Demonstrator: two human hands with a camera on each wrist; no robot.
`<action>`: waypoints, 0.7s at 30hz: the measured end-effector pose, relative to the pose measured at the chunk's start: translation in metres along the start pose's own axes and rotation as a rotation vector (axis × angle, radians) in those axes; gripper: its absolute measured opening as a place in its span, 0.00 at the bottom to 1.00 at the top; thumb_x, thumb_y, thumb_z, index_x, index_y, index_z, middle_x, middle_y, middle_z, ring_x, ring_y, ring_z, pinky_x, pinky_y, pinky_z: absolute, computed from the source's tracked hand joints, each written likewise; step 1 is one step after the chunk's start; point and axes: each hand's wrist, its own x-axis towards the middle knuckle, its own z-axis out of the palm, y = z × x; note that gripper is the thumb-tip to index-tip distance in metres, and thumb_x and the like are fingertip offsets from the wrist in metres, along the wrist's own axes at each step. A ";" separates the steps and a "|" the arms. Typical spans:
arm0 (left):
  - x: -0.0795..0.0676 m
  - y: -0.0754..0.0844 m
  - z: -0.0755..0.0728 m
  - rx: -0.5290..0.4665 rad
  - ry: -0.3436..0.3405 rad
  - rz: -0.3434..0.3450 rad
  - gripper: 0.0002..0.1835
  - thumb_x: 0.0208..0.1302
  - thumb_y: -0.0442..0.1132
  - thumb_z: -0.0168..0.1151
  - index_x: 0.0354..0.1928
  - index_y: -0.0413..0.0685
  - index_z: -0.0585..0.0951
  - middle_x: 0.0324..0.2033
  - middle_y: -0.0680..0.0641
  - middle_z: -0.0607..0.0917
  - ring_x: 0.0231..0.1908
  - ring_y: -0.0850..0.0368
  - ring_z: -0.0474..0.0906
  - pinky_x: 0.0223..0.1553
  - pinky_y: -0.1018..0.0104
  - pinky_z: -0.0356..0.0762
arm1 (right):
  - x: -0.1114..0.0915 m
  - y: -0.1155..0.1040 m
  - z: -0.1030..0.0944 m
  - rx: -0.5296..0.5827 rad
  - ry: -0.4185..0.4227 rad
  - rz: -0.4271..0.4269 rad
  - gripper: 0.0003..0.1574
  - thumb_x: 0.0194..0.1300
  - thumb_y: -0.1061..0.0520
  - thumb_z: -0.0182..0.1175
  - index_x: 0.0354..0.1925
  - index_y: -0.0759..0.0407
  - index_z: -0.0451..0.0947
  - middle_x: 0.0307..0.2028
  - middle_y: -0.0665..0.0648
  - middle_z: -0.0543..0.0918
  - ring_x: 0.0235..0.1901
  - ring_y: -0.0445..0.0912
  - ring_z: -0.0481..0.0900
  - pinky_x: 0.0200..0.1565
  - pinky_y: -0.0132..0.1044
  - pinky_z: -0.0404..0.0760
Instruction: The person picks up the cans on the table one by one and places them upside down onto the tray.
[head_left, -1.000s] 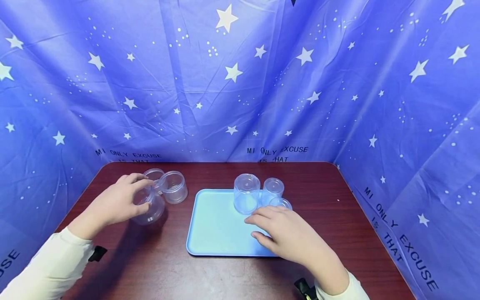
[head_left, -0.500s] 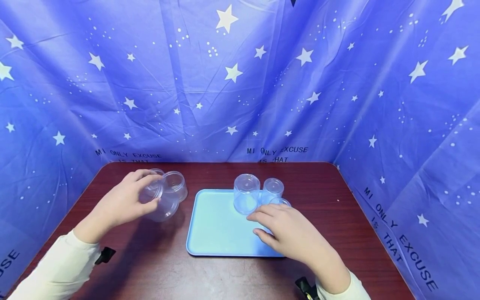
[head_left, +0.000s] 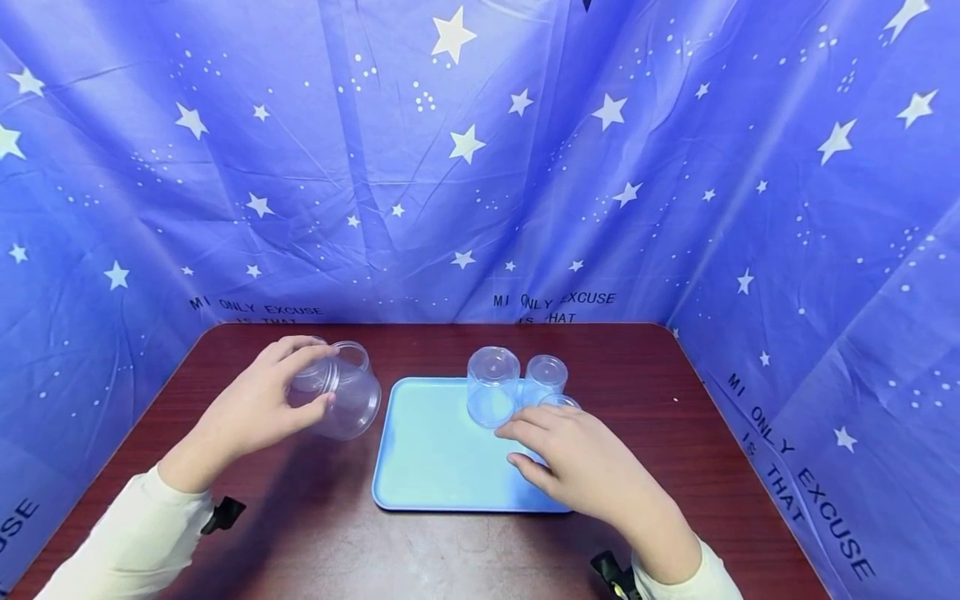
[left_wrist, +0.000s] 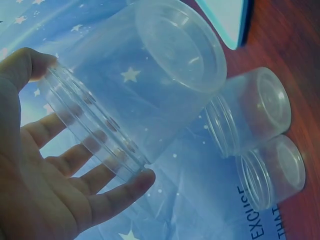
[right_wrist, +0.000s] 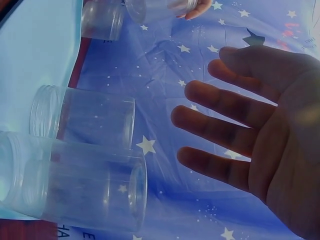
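My left hand (head_left: 262,400) grips a large clear plastic jar (head_left: 352,404) by its threaded rim, thumb on one side and fingers on the other. The jar (left_wrist: 145,75) is tilted, its base pointing right and down in the head view. Behind it, two smaller clear jars (left_wrist: 255,107) stand mouth up on the table, mostly covered by the hand and held jar from above. My right hand (head_left: 585,458) hovers over the right part of the blue tray (head_left: 427,467), fingers spread and holding nothing. Near its fingertips a large jar (head_left: 493,387) stands mouth down on the tray.
Two smaller clear jars stand beside the large one at the tray's back right; one (head_left: 546,375) shows well, the other (head_left: 561,402) is partly hidden by my right hand. A dark red table (head_left: 420,558) carries everything, with starry blue cloth (head_left: 480,208) around it.
My left hand has moved right with the large jar, which has tipped further so its base swings toward the tray. The right hand has barely shifted.
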 end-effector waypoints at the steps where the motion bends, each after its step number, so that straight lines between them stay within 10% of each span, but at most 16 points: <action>1: 0.000 0.001 0.000 -0.006 0.009 -0.001 0.31 0.54 0.44 0.77 0.62 0.56 0.80 0.57 0.49 0.78 0.60 0.49 0.73 0.58 0.48 0.73 | 0.000 0.000 0.000 0.000 0.004 -0.002 0.18 0.64 0.50 0.70 0.52 0.48 0.84 0.46 0.43 0.86 0.47 0.40 0.84 0.51 0.45 0.83; 13: -0.001 0.015 0.002 -0.166 0.132 0.010 0.33 0.53 0.38 0.78 0.64 0.58 0.80 0.59 0.54 0.78 0.59 0.58 0.73 0.57 0.81 0.63 | -0.001 0.003 -0.003 0.000 0.051 -0.015 0.17 0.63 0.51 0.71 0.51 0.50 0.85 0.46 0.43 0.86 0.46 0.40 0.84 0.51 0.42 0.83; 21: -0.002 0.027 0.004 -0.244 0.200 0.041 0.33 0.52 0.35 0.78 0.63 0.52 0.80 0.60 0.53 0.79 0.61 0.62 0.72 0.59 0.82 0.64 | -0.001 0.003 -0.003 -0.002 0.087 -0.026 0.17 0.63 0.53 0.70 0.51 0.50 0.84 0.46 0.43 0.86 0.46 0.40 0.84 0.50 0.42 0.84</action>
